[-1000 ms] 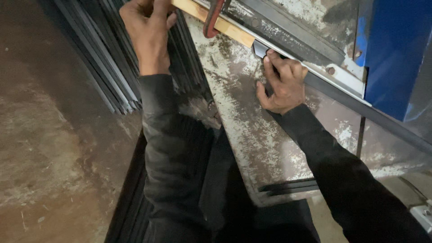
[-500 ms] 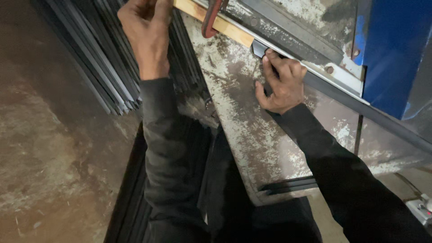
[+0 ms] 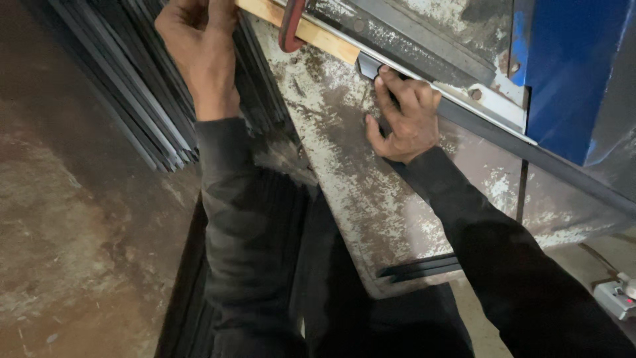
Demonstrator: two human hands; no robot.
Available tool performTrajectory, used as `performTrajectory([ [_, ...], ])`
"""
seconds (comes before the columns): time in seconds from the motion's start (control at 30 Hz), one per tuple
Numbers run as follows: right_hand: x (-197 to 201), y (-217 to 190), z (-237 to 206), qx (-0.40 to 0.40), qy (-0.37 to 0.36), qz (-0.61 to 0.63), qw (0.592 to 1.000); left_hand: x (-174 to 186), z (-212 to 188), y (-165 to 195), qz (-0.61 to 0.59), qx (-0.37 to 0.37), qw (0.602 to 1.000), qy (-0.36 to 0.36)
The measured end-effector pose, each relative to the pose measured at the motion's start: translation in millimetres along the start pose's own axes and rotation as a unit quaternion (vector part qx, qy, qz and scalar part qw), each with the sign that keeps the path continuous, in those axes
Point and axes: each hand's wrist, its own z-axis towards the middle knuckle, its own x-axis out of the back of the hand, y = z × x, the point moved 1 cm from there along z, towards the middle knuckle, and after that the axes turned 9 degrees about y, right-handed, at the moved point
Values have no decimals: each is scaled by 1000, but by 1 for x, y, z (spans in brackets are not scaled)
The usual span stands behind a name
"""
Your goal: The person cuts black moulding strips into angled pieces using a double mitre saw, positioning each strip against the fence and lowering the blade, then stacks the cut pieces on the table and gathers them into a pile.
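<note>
My right hand (image 3: 404,116) grips a dark metal strip (image 3: 368,65) and presses its end against the slot of a worn grey machine bed (image 3: 351,179). My left hand (image 3: 199,40) reaches up at the top of the view, fingers curled at the near end of a wooden batten (image 3: 311,32) that lies along the slot; what the fingers hold is cut off by the frame edge. A red clamp (image 3: 291,26) hooks over the batten. Both arms wear dark sleeves.
A stack of long dark metal strips (image 3: 132,99) leans at the left over a stained concrete floor (image 3: 59,219). A blue machine housing (image 3: 570,73) stands at the upper right. More dark strips (image 3: 417,267) lie under the bed's lower edge. A small grey switch box (image 3: 616,296) sits at the right edge.
The view has drifted slightly; my right hand has edged a little along the slot with the strip. My left hand stays at the batten.
</note>
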Motion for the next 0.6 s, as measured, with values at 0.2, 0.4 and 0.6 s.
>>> performTrajectory([
  [0.2, -6, 4, -1, 5, -8, -9, 1000, 4, 0, -3, 22, 13, 1000, 6],
  [0.4, -5, 6, -5, 7, -7, 5, 1000, 6, -1, -20, -25, 14, 999, 15],
  [0.6, -2, 4, -3, 13, 2, 13, 1000, 3, 0, -19, -53, 48, 997, 23],
])
